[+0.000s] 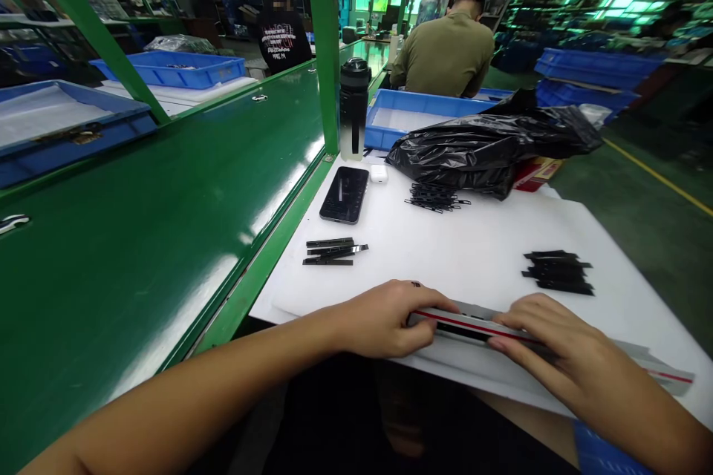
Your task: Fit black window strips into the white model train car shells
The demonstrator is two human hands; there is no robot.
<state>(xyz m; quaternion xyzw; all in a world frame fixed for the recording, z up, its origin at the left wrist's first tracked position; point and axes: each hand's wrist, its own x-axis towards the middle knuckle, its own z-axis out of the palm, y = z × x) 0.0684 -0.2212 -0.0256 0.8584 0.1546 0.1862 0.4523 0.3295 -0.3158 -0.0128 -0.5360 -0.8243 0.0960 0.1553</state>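
Observation:
A long grey bar with a red stripe (668, 378) lies across the near edge of the white work surface. My left hand (398, 318) grips its left end, thumb below and fingers on top. Further right, my right hand (557, 341) pinches the same bar between thumb and fingers. A dark strip shows along the bar between the two hands. Short black strips (334, 252) lie in a small pile at the left, and more black strips (558, 272) are heaped at the right. Thin black frame-like pieces (434, 197) form a pile farther back.
A phone (344, 194), a white case (379, 174) and a dark bottle (353, 110) stand or lie at the back left. A black plastic bag (462, 152) lies before a blue tray (382, 135). A green post (324, 52) rises beside the bottle. Two people sit beyond.

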